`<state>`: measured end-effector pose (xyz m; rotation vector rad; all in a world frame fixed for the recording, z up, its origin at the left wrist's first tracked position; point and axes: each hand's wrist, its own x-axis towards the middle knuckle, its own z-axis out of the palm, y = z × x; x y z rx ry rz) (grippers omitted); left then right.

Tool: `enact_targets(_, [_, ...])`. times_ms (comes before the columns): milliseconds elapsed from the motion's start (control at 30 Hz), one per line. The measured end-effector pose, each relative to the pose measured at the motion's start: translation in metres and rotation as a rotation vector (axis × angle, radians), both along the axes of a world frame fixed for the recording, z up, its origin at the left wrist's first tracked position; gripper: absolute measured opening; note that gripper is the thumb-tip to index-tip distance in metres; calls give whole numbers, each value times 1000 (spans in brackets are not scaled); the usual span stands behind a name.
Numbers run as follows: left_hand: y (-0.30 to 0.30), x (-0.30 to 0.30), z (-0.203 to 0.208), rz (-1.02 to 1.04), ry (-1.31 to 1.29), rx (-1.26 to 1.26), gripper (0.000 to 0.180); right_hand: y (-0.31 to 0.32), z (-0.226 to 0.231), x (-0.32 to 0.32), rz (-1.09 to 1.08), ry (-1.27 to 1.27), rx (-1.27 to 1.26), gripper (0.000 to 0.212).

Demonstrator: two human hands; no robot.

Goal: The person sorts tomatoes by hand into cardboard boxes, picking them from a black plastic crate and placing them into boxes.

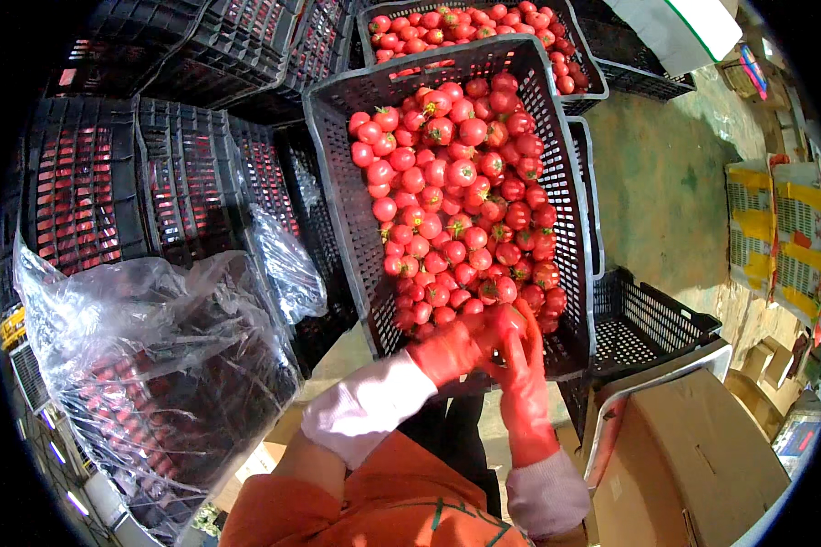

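Note:
A black plastic crate point(333, 196) full of red tomatoes point(433, 173), some with green stems, stands in front of me. Over its near end my two red-gloved hands meet. My right hand point(523, 374) has its fingers closed round a tomato point(509, 321). From the left, my left hand point(452, 351) comes up against it with fingers closed; its fingertips are partly hidden, so what they grip cannot be made out. Pale cuffs cover both wrists.
Another black crate point(602, 80) of tomatoes stands beyond. Stacked crates point(178, 173) fill the left, partly under clear plastic sheeting point(182, 301). At right are an open black crate point(648, 314), a cardboard box point(693, 447) and yellow-and-white packages point(775, 237) on the greenish floor point(657, 191).

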<state>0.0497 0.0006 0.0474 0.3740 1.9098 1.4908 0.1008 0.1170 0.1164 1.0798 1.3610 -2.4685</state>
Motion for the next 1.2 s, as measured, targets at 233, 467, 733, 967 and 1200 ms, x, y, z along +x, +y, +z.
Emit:
enact_targets(233, [32, 35, 52, -196, 167, -154, 35, 25, -72, 39, -300, 242, -887, 64])
enact_targets(467, [25, -12, 4, 80, 347, -385, 36, 47, -64, 67, -265, -19, -594, 63])
enact_targets(733, [-2, -91, -172, -347, 333, -977, 36, 49, -70, 94, -262, -236, -587, 63])
enact_targets(967, [1, -95, -135, 120, 98, -573, 23, 53, -50, 86, -204, -271, -476, 57])
enact_targets(1200, [59, -94, -116, -478, 317, -621, 21, 51, -57, 88, -1, -344, -448, 46])
